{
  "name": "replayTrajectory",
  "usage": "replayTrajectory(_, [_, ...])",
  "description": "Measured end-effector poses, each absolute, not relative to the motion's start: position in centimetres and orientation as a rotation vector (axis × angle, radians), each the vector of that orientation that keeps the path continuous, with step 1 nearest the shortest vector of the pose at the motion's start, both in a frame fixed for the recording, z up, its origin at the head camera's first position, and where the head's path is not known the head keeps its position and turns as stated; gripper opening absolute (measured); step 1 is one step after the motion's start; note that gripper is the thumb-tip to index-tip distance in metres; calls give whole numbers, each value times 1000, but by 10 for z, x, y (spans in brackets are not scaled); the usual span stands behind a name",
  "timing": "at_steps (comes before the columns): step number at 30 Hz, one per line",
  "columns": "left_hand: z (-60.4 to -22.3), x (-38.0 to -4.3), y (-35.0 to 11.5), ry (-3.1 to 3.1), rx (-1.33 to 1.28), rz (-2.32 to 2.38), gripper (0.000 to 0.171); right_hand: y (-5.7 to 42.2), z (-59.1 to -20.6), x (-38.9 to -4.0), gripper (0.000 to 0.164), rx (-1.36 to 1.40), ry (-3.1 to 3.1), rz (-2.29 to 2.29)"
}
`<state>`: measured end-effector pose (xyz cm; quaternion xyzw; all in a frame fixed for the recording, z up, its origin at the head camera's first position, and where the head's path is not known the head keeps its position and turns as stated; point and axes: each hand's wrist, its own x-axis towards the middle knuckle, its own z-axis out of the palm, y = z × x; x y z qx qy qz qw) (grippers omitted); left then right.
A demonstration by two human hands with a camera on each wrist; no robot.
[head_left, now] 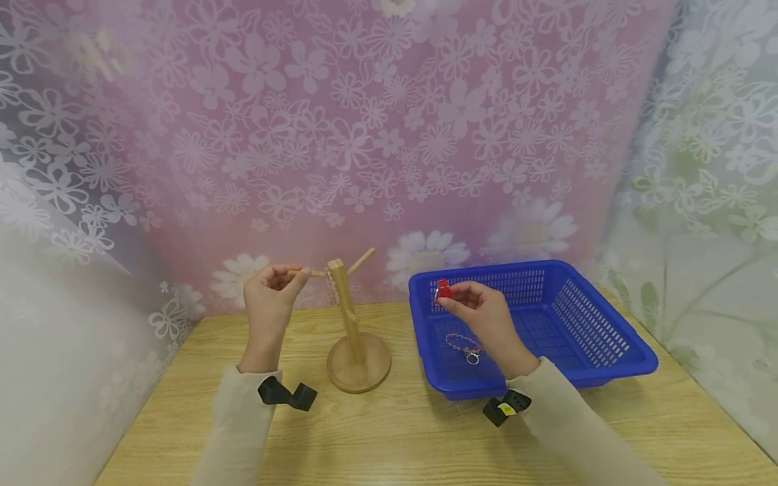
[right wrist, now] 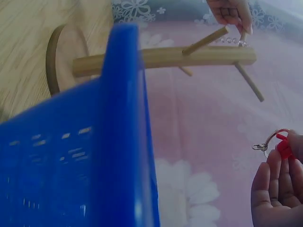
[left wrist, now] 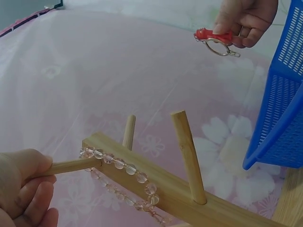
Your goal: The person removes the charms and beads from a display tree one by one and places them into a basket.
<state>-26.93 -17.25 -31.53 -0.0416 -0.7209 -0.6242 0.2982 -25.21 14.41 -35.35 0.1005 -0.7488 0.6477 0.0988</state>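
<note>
My left hand (head_left: 271, 304) pinches the end of a peg (left wrist: 71, 166) on a wooden stand (head_left: 348, 317) with a round base. A string of clear, pinkish beads (left wrist: 130, 169) hangs on that peg, close against the post. Over the near left part of a blue basket (head_left: 440, 388), my right hand (head_left: 483, 314) pinches a red keychain (head_left: 444, 290) with a metal ring and clasp, seen also in the left wrist view. Inside the basket lies a beaded keychain (head_left: 472, 357) with a gold-coloured ring.
Other pegs (left wrist: 187, 156) stick out from the post at several heights. The stand and the basket are side by side on a wooden table (head_left: 389, 432). Behind them hangs a pink flowered curtain (head_left: 389, 135), with pale flowered sheets at both sides.
</note>
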Motion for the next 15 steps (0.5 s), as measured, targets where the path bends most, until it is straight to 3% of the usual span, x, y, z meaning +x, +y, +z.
replayTrajectory(15, [-319,-266,-164,-1870,-111,-1572,16,189,-358,-269,43,196,-2367,1903])
